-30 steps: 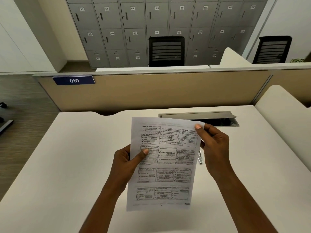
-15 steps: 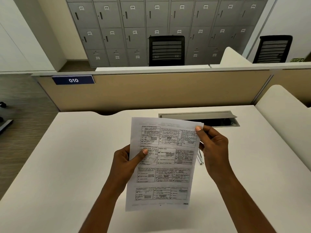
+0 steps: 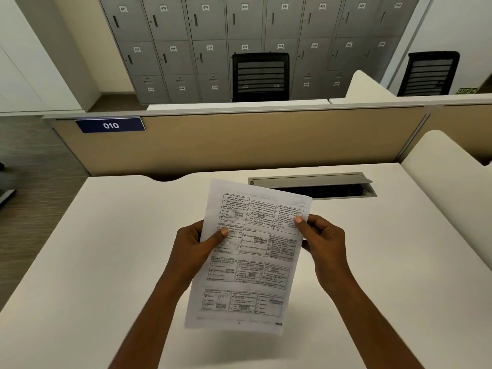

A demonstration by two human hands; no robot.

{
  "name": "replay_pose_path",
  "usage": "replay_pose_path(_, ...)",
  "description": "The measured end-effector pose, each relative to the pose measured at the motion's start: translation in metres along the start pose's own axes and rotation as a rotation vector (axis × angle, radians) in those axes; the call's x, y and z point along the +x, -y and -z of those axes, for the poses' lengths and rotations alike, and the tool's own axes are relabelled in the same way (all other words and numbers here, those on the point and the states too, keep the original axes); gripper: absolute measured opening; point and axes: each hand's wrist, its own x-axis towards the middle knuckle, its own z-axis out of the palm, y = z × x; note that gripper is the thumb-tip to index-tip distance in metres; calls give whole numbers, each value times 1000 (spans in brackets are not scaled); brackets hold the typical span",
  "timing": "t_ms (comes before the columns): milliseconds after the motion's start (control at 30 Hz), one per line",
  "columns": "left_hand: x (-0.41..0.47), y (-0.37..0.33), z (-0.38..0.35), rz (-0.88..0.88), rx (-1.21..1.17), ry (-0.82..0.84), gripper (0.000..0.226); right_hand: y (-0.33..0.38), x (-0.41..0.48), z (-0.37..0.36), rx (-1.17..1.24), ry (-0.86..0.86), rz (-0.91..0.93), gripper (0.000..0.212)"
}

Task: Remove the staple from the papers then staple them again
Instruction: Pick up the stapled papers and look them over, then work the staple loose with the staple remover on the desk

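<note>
The white printed papers, ruled into boxes of text with tick marks, are held off the white rectangular desk top, between my two hands, with the top leaning slightly to my right.

My left hand grips the left edge at about mid-height: the thumb lies pressed on the printed face and the other fingers are curled behind the sheet. My right hand pinches the right edge in the upper part, thumb on the face, remaining fingers curled behind. Both hands are clamped on the papers.

The top right corner carries a faint mark just above my right thumb – whether that is the staple I cannot tell; the print there is blurred.

Surroundings: a grey metal cable hatch is set in the desk beyond the papers, its flap raised; the papers' top corner overlaps its near edge in view. Behind it stands a beige desk partition bearing a blue plate marked 010. Further back are two black slatted office chairs and a wall of grey numbered lockers.

The papers hide the strip of desk between my hands.
</note>
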Motion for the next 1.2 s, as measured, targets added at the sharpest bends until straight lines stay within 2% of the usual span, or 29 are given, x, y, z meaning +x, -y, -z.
replay_pose_path(233,37,7,2,-5,415,33,27,-37,-4,8,50,-20,-161,11)
replay_pose_path(367,60,22,-5,11,651,128,34,-67,-8,16,107,-48,-345,9)
replay_pose_path(567,84,65,-20,59,846,239,33,-115,-17,26,125,-103,-515,14)
replay_pose_path(767,91,99,-35,66,984,284,23,-149,-24,26,-23,-184,-586,31)
replay_pose_path(967,93,112,-47,47,1054,253,23,-159,-25,26,-155,-232,-604,25)
replay_pose_path(1133,87,127,-55,83,1143,202,23,-164,-26,25,-169,-243,-594,9)
replay_pose_path(1200,85,132,-58,66,1193,173,35,-166,-25,25,-180,-243,-588,5)
